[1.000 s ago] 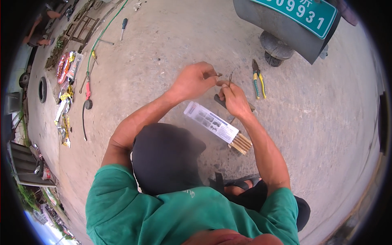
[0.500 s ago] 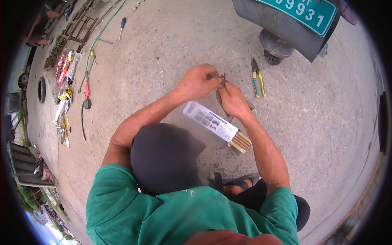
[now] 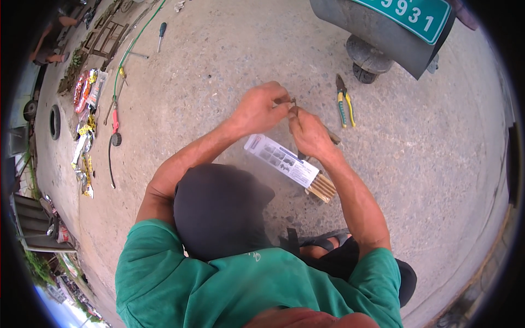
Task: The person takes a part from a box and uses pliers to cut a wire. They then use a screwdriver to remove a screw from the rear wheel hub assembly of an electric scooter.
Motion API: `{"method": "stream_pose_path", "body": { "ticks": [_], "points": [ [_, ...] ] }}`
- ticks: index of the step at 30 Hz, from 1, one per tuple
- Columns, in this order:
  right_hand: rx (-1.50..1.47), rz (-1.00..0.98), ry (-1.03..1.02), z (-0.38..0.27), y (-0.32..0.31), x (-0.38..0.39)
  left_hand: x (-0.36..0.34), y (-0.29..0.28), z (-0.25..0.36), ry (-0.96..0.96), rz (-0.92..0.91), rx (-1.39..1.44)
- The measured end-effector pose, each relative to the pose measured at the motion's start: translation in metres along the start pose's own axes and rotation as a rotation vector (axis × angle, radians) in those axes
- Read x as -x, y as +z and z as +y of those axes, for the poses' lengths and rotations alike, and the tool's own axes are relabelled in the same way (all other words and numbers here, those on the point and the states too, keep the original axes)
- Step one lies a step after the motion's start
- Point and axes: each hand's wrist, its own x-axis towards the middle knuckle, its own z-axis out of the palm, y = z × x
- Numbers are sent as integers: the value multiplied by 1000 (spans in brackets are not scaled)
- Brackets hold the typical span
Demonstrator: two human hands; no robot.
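Observation:
My left hand [image 3: 264, 106] is closed in a pinch around something small and dark. Its fingertips almost meet those of my right hand [image 3: 311, 133], and what lies between them is too small to make out. My right hand is wrapped round a tool with a dull brown handle [image 3: 333, 136], whose end sticks out beyond the palm; the fingers hide most of it. Beneath my hands lies a clear-and-white packet [image 3: 281, 159] with several brown repair strips [image 3: 322, 188] showing at its near right end.
Pliers with green-yellow handles [image 3: 344, 102] lie right of my hands. A wheel part [image 3: 369, 57] stands under a dark fender with a green plate [image 3: 413, 16]. At left are a screwdriver [image 3: 162, 35], a red-handled air hose gauge [image 3: 115, 123], shiny wrappers [image 3: 82, 145] and a tyre [image 3: 55, 122].
Both hands have shifted slightly left and stay close together at the fingertips. The grip of each hand looks the same, and the packet lies where it was.

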Motion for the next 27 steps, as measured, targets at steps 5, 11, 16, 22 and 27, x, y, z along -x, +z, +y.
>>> {"method": "stream_pose_path", "body": {
  "ticks": [5,11,16,22,27],
  "points": [
    [20,17,-55,6,6,3,2,-1,-5,27,-1,52],
    [-12,-6,-18,-2,2,3,3,-2,1,-167,2,209],
    [12,21,-43,-3,2,2,5,-3,3,-260,13,297],
    [35,19,-49,-4,3,3,7,-2,-5,-157,35,247],
    [29,-5,-46,-2,5,3,8,-4,-1,-186,-1,243]
  ]
}}
